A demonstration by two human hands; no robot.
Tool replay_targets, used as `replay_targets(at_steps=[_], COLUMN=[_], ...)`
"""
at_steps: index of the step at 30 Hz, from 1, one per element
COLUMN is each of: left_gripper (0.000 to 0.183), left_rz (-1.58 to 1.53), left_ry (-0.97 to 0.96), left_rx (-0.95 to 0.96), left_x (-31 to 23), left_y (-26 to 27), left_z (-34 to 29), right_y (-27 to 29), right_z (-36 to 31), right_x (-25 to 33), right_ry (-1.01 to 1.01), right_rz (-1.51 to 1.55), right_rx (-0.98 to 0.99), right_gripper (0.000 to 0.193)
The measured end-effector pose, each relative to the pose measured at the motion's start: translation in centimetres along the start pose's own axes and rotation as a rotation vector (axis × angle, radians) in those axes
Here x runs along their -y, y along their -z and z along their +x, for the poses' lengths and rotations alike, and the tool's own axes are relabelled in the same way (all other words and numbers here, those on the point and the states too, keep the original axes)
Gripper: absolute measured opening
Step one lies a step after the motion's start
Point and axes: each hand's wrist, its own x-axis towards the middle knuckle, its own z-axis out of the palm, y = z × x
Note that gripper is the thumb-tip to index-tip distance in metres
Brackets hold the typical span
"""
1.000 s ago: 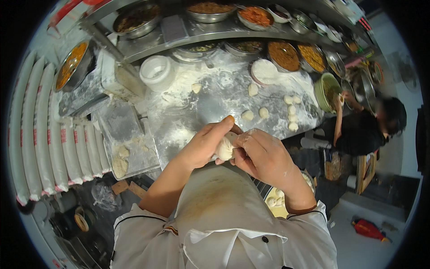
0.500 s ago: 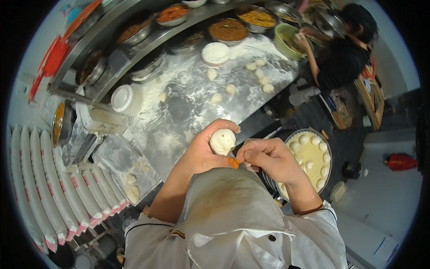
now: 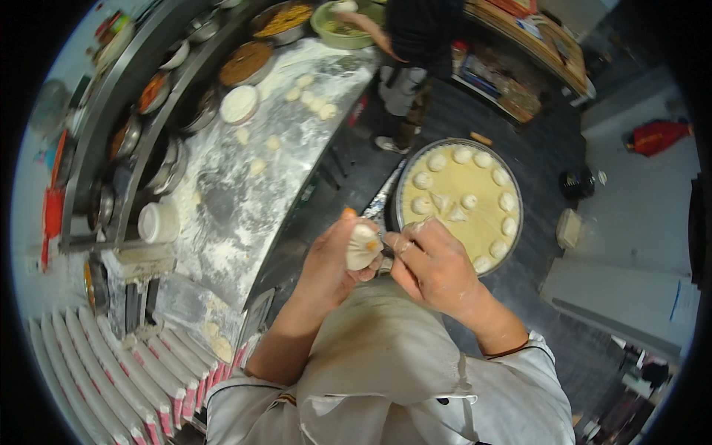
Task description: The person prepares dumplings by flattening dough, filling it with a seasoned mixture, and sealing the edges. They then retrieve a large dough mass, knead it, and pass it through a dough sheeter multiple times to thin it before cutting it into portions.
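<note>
So the person's got a filled dough bun point(image 3: 362, 251) right around the middle of the frame, just above the white apron point(image 3: 386, 334). The left hand point(image 3: 326, 263) has its fingers wrapped around the bun, thumb along its upper side with an orange smear on the tip, and there's a small orange spot on the dough too. The right hand point(image 3: 437, 263) is just beside it on the right, floury, fingers bent in toward the bun; can't really tell whether the fingertips are pinching the dough or only right next to it. Right of center, above the right hand, there's a big round tray point(image 3: 454, 179) with a pale yellow lining, with white buns point(image 3: 463, 155) mostly around its edge and a few nearer the middle. Upper left is a floury metal worktop point(image 3: 222, 215) with small dough pieces point(image 3: 257, 167) scattered on it, plus a round container of white flour point(image 3: 239, 104) and a bowl of brown filling point(image 3: 246, 64). At the top, a co-worker point(image 3: 419, 41) in dark clothes has an arm over a green basin point(image 3: 320, 24). Long white sacks point(image 3: 111, 371) are stacked at lower left.
</note>
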Motion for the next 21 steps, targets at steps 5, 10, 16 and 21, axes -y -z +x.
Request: replay_targets(at_steps=[5,10,16,21], left_gripper=[0.067,0.063,0.047,0.033], left_rz=[-0.028,0.345,0.524,0.58], left_ry=[-0.089,0.066,0.199,0.546], left_rx=[0.26,0.155,-0.472,-0.804], left_x=[4.7,7.2,13.8,21.0], left_y=[-2.3,3.6,19.3,34.2], left_z=[2.9,6.2,2.0,-11.3], right_y=[1.3,-3.0,-3.9,-8.3], right_z=[-5.4,-18.4,-27.8,-29.4], right_x=[-3.7,-13.9,-30.4,-42.1], right_ry=[-0.401,-1.023,-1.479,-1.212], right_rz=[0.48,1.051,0.602,-0.019], right_rx=[0.055,-0.044,-0.334,-0.155], right_gripper=[0.061,0.061,0.056,0.044])
